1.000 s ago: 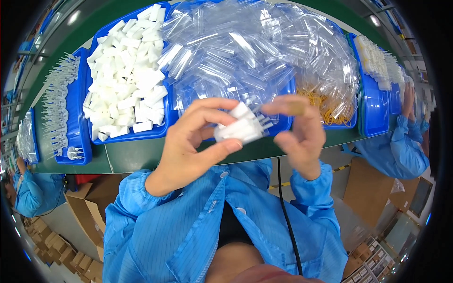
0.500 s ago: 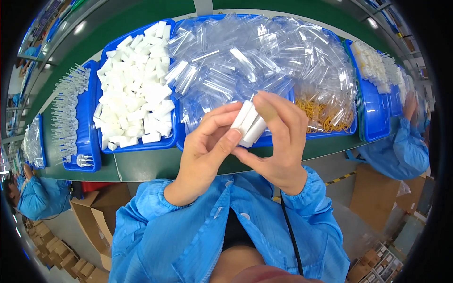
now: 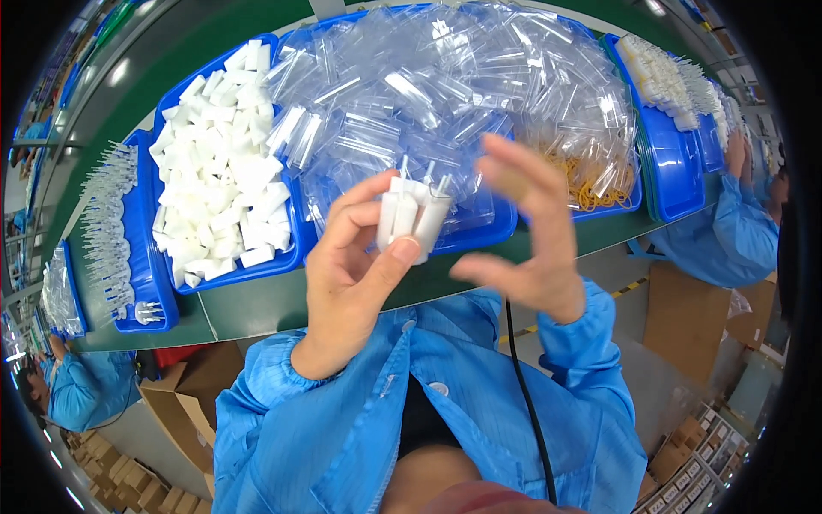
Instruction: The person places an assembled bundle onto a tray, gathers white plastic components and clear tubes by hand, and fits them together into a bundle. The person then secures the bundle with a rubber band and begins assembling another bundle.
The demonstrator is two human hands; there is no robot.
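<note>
My left hand [image 3: 342, 278] grips a small bundle of white cylindrical pieces [image 3: 413, 221] between thumb and fingers. Thin, shiny tips stick up from the bundle's top. To its right, my right hand [image 3: 544, 244] is apart from the bundle, fingers spread, with nothing in it. Beyond the hands, clear plastic sleeves [image 3: 402, 86] lie heaped in a wide blue tray. At that tray's right end are yellow rubber bands [image 3: 591, 190], partly covered by sleeves. White wedge-like blocks [image 3: 218, 163] fill the blue tray on the left.
Further left, rows of thin, clear-tipped white pieces [image 3: 107, 231] stand along a narrow blue tray [image 3: 144, 248]. Another blue tray [image 3: 676, 171] at the right holds white pieces. Cardboard boxes [image 3: 693, 317] stand below the green table [image 3: 257, 301]. Co-workers in blue sit at both sides.
My right hand has let go of the white bundle and moved off to the right, its fingers opening. The left hand keeps the bundle, now tipped more upright and slightly further left.
</note>
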